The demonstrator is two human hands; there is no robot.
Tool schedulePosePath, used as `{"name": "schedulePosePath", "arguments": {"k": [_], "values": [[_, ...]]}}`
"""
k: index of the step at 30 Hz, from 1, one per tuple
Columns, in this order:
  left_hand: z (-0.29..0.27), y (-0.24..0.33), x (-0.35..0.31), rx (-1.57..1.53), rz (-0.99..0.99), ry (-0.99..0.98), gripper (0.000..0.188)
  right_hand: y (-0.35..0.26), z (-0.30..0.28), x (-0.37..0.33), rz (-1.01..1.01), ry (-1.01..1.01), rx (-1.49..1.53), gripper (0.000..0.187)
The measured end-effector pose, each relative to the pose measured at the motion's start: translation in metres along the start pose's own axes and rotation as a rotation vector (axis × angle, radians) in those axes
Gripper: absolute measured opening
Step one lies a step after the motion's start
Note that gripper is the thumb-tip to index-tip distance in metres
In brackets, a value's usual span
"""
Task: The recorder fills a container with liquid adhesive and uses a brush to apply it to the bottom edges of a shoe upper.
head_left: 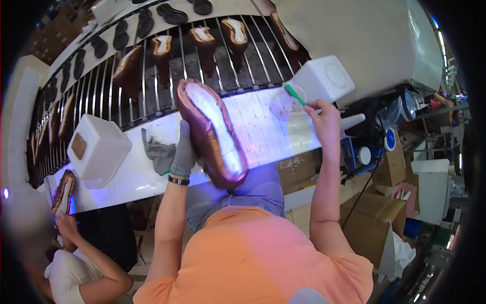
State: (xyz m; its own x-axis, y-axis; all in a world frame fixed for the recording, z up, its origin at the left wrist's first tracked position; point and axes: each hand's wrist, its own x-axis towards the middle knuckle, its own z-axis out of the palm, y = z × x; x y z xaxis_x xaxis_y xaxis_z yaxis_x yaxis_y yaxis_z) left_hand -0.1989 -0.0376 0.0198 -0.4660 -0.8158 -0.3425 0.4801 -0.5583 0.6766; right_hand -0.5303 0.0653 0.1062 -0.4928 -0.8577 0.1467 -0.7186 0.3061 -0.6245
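Note:
My left hand point(183, 154), in a grey glove, grips a brown leather shoe upper on its last point(199, 134). The shoe's underside faces up and shows a long whitish sole area inside the folded leather edge. My bare right hand point(324, 117) pinches a small green-handled brush point(295, 95). The brush head is over a round, see-through dish point(281, 105) on the white table; whether it touches the dish I cannot tell. Grey glove fabric point(158, 153) shows on the table left of my gloved hand.
Beyond the white table point(258, 144), a rack of metal bars point(174, 66) holds several brown shoe uppers, with black soles point(172, 14) behind. White plastic containers point(104, 147) stand left and right point(326, 76). At lower left, a co-worker's hand point(66, 223) holds another shoe. Cardboard boxes point(372, 215) sit at right.

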Motion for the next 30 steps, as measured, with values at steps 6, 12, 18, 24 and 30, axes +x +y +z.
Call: {"name": "schedulePosePath", "arguments": {"k": [6,12,18,24,30], "values": [[0.009,-0.041,-0.046,-0.469,-0.43,-0.264,0.065,0.012,0.02,-0.017,0.114,0.069,-0.388,0.02],[-0.009,-0.063,-0.054,-0.359,-0.397,-0.124,0.063,0.026,0.023,-0.005,0.046,-0.055,-0.343,0.019],[-0.007,-0.074,-0.066,-0.436,-0.382,-0.148,0.072,0.075,0.034,-0.007,0.483,-0.281,0.78,0.025],[0.004,-0.077,-0.064,-0.196,-0.326,0.015,0.073,0.019,0.046,-0.013,0.278,-0.432,1.05,0.021],[0.004,-0.081,-0.062,-0.248,-0.327,0.023,0.071,-0.029,0.075,-0.011,0.048,-0.609,0.52,0.019]]}}
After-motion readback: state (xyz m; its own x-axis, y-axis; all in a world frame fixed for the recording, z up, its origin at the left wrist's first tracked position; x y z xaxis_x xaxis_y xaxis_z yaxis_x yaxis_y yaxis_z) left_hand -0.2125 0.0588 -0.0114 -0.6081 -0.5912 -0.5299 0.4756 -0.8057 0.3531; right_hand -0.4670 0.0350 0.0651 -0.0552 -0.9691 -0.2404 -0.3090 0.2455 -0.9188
